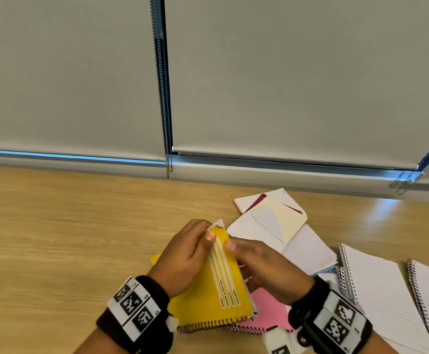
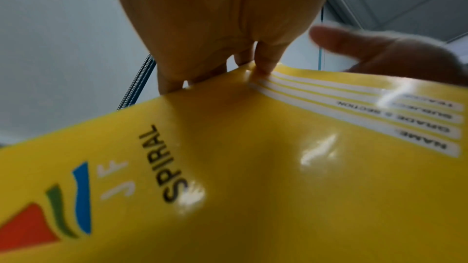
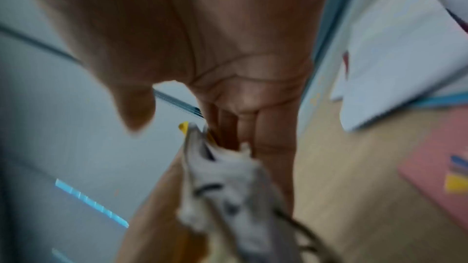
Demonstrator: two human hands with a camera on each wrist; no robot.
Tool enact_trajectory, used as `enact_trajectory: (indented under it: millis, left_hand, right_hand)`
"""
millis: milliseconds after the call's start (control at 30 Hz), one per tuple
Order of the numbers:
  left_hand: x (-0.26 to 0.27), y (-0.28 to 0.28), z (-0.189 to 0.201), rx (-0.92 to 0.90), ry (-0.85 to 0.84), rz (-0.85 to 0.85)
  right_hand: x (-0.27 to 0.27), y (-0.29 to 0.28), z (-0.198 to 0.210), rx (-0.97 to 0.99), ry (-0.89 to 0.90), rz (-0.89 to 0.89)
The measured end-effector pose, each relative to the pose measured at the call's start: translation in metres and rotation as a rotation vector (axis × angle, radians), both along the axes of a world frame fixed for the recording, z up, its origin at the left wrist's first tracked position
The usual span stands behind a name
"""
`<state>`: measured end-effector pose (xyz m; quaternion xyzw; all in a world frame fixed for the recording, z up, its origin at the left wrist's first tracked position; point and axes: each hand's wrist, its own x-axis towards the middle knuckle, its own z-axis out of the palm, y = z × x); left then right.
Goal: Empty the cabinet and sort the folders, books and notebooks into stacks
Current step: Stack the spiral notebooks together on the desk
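**Even daylight overhead, blur at the wrists**

The head view is evenly and softly lit; daylight is admitted as thin blue strips beneath the drawn blinds [image 1: 285, 72], and a pale sheen is cast on the wooden table [image 1: 55, 238] at far right. Straight lines are bowed towards the edges. In the left wrist view, white glare patches are seen on the glossy yellow notebook [image 2: 253, 187], and its far lettering is softened. The right wrist view is dim and heavily smeared by motion blur throughout.
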<state>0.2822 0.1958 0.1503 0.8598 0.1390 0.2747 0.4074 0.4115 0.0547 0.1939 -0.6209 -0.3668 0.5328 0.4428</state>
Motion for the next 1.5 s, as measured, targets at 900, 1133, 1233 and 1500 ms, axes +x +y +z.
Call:
enact_trajectory:
  millis: [900, 1133, 1233, 1500]
  left_hand:
    - [-0.083, 0.048, -0.116, -0.508, 0.601, 0.483]
    - [-0.081, 0.05, -0.1, -0.338, 0.85, 0.439]
    - [-0.08, 0.039, -0.097, -0.259, 0.868, 0.47]
    - [-0.077, 0.025, -0.104, -0.246, 0.909, 0.431]
  right_hand:
    - [-0.038, 0.027, -0.126, -0.352, -0.022, -0.214]
    - [-0.047, 0.014, -0.11, -0.288, -0.562, 0.001]
    - [-0.036, -0.006, -0.104, -0.247, -0.904, -0.006]
    - [-0.006, -0.064, -0.121, -0.56, -1.312, 0.311]
